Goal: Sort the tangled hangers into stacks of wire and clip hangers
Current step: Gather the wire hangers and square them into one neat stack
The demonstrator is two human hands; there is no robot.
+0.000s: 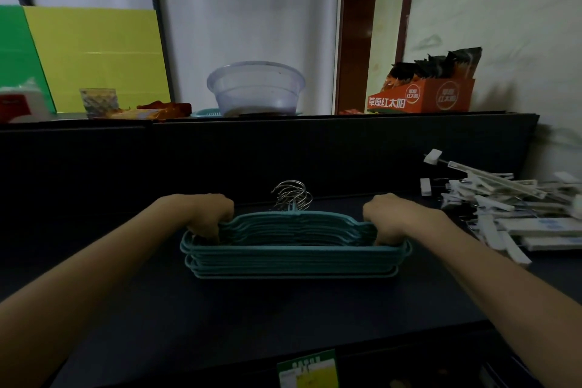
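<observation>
Head view: the left hand (210,214) and the right hand (385,216) each grip one end of the teal wire hanger stack (294,250) in the middle of the dark worktop (252,318). White clip hangers (516,214) lie piled at the right.

Stack of teal coated wire hangers (294,250), frame centre: uniform teal, no pattern. Silver metal hooks (293,196) just above: shiny grey.
Pile of white plastic clip hangers (516,214), right edge: white, a few with pale blue print.
Dark matte tabletop (252,318), lower frame: near-black navy, plain.
Flat yellow board (97,57), upper left: solid yellow.
Flat green board (15,57), far left: solid green.
Clear plastic bowl (256,86), upper centre: see-through, greyish.
Orange cardboard box (422,98), upper right: orange, white characters, round logos.
Small paper label (307,368), bottom centre: green with yellow patch.
</observation>
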